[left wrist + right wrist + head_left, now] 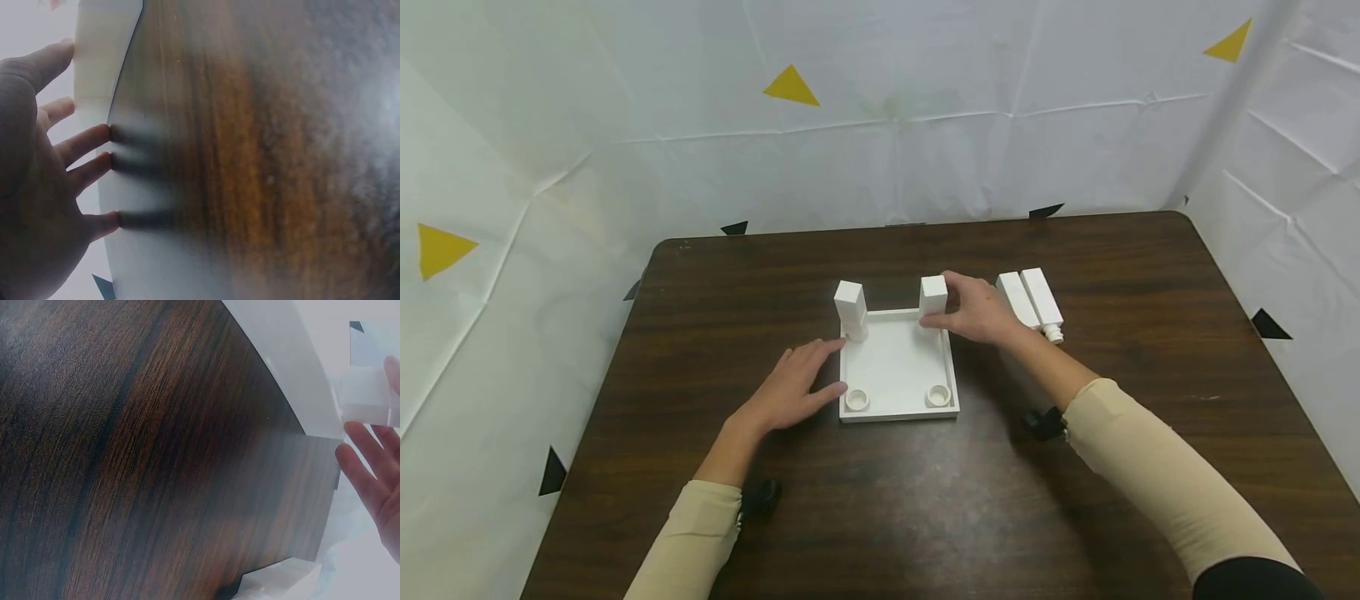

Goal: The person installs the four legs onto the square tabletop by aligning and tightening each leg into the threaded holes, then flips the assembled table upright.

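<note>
A shallow white square tray [895, 367] lies on the table with its raised rim up. On its far left corner a white square-section leg [850, 304] stands upright. My right hand [977, 312] grips a second leg [932, 292] between thumb and fingers at the far right corner. That leg [364, 400] shows at the right edge of the right wrist view; its lower end is hidden there. Fingers spread and fairly straight, my left hand [793, 387] touches the tray's left rim. Round sockets sit in the near left [857, 408] and near right [938, 405] corners.
Right of the tray, two loose white legs [1041, 296] lie side by side, a ribbed round end showing on one. The dark wood table [737, 283] meets white sheeting [925, 167] at the back and sides. Black wrist cameras [1043, 424] hang under both forearms.
</note>
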The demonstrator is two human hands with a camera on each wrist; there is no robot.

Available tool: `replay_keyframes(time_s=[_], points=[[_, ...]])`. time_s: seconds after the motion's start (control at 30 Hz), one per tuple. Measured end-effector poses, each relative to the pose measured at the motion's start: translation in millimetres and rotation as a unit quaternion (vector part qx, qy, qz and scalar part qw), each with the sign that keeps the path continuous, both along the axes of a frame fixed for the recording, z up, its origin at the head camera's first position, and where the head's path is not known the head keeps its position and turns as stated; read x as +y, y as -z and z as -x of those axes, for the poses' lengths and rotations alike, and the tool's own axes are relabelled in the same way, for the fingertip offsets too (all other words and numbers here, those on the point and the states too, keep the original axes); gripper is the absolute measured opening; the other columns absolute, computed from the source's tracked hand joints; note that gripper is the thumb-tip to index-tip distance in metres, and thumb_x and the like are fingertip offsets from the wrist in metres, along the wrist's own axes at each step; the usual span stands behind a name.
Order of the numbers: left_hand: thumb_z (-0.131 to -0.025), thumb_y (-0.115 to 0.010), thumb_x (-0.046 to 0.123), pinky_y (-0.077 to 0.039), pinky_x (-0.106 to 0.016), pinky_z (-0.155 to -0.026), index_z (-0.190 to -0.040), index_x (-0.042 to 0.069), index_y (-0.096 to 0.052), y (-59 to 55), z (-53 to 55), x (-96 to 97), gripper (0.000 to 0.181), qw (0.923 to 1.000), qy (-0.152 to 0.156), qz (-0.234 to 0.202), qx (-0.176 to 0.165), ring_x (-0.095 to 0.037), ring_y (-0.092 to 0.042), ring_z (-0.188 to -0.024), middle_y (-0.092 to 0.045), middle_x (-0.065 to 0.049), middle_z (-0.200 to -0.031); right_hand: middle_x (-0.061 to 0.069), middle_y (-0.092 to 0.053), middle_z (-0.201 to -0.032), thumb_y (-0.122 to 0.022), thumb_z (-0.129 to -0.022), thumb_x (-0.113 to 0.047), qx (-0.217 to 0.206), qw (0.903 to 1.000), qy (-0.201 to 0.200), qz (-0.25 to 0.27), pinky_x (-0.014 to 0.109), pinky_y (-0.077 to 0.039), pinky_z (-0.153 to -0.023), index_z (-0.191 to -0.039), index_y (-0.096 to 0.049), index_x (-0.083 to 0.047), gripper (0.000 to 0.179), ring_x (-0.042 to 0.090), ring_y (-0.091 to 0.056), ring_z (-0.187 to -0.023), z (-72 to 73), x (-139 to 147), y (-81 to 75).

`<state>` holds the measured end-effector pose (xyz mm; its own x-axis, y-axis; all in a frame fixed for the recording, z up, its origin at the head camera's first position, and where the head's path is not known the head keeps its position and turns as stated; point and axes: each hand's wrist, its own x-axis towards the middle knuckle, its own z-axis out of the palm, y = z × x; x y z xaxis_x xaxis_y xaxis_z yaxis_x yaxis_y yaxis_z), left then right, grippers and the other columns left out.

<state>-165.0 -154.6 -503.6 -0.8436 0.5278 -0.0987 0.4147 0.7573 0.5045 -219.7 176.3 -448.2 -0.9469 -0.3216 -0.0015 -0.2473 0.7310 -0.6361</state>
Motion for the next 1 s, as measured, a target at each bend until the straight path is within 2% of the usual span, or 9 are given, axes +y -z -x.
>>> replay_keyframes(time_s=[0.4,0.8,1.0], points=[[-0.093,-0.048,0.065,-0.011,-0.058,-0.116,-0.155,0.029,-0.027,2.8,0.7,-0.7,0.075,0.9999,-0.003,0.011,-0.008,-0.024,-0.021,-0.147,-0.03,-0.003,-0.158,0.006,-0.07,-0.096,-0.08,-0.079,-0.045,0.003,0.9995,0.026,-0.019,0.04,-0.051,-0.07,-0.11,-0.058,-0.013,0.05,0.021,-0.066,-0.085,-2.2,-3.7,0.4],[-0.094,-0.049,0.062,-0.011,-0.06,-0.115,-0.155,0.027,-0.028,1.1,-0.7,-1.0,0.073,1.0,0.002,0.002,-0.003,-0.027,-0.021,-0.147,-0.031,-0.005,-0.158,0.006,-0.069,-0.092,-0.08,-0.079,-0.046,0.014,0.9991,0.028,-0.029,0.038,-0.051,-0.067,-0.111,-0.059,-0.011,0.052,0.021,-0.064,-0.08,-3.7,-5.3,-1.0],[-0.094,-0.05,0.062,-0.012,-0.061,-0.114,-0.154,0.026,-0.029,0.5,-0.7,0.1,0.074,1.0,0.004,0.005,0.0,-0.026,-0.022,-0.146,-0.032,-0.005,-0.157,0.004,-0.066,-0.083,-0.079,-0.077,-0.048,0.04,0.9961,0.06,-0.051,0.037,-0.048,-0.062,-0.106,-0.058,-0.01,0.052,0.02,-0.06,-0.072,-5.9,-7.6,0.7]])
